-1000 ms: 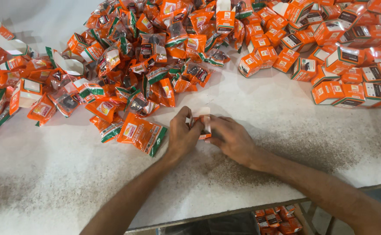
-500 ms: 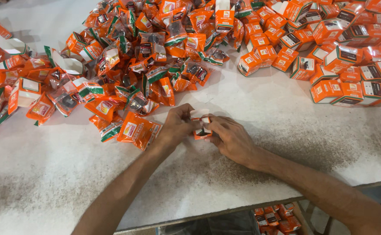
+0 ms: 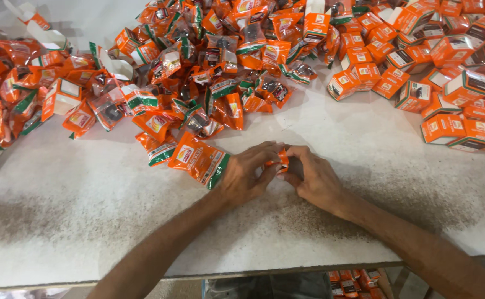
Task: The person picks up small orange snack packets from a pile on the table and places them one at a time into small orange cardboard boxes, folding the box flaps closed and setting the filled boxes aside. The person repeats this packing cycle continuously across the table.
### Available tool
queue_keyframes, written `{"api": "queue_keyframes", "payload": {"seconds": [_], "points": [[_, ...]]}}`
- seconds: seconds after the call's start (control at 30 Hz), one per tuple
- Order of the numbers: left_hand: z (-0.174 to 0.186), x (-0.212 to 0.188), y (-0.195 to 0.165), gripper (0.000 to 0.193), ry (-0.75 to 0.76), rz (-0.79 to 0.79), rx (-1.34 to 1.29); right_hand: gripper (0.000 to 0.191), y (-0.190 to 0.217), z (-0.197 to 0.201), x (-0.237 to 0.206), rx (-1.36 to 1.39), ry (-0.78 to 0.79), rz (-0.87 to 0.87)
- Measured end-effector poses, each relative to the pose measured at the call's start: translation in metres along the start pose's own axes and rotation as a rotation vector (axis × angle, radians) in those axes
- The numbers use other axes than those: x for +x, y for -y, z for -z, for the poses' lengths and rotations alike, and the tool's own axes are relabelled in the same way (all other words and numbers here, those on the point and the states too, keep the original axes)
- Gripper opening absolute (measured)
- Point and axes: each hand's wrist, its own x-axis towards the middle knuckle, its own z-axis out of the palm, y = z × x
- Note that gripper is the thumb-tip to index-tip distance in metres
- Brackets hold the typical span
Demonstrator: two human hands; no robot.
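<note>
Far left of the small box [image 3: 280, 161], a heap of orange sachets [image 3: 159, 72] and half-folded cartons [image 3: 60, 97] spreads over the pale counter [image 3: 87, 221] and runs up to its back edge. One flat orange sachet [image 3: 201, 161] lies apart from that heap, just left of the small box and touching the left hand's thumb side. The left hand [image 3: 246, 174] rests on the counter with its fingers curled around the left side of the small box, pinching it. The small box itself, orange, sits low over the counter between both hands and is mostly hidden by the fingers. The right hand [image 3: 314, 178] closes on its right side, fingertips meeting the left hand's over the top. Well right of the small box and further back, closed orange boxes [image 3: 452, 124] lie piled in a loose cluster. Below the counter's front edge, under the small box, more orange packs [image 3: 353, 277] show in a bin.
</note>
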Motion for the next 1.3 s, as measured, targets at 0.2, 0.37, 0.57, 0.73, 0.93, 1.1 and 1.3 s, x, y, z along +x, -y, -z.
{"api": "queue_keyframes", "payload": {"seconds": [0.2, 0.37, 0.57, 0.73, 0.93, 1.1, 1.3], "points": [[0.013, -0.013, -0.002, 0.043, 0.182, -0.197, 0.235, 0.036, 0.002, 0.001, 0.0, -0.093, 0.005, 0.122], [0.021, -0.004, -0.009, 0.026, 0.214, -0.236, 0.346, 0.029, -0.006, 0.001, -0.004, -0.305, 0.023, 0.243], [0.156, 0.01, 0.068, 0.033, -0.633, 0.051, 0.807, 0.064, -0.016, 0.038, 0.015, -0.646, -0.353, 0.009], [0.252, 0.0, 0.163, 0.012, -0.542, 0.651, 0.889, 0.073, -0.003, 0.028, 0.02, -0.428, -0.355, 0.157], [0.198, 0.003, 0.087, 0.011, -0.684, 0.196, 0.211, 0.082, 0.008, 0.009, 0.017, 0.029, -0.143, 0.16], [0.055, -0.014, -0.023, 0.02, -0.051, 0.209, 0.018, 0.09, 0.013, -0.006, 0.007, 0.282, 0.103, 0.163], [0.1, -0.031, -0.017, 0.074, 0.19, -0.12, 0.879, 0.071, 0.002, 0.001, 0.002, 0.241, 0.117, -0.197]]}}
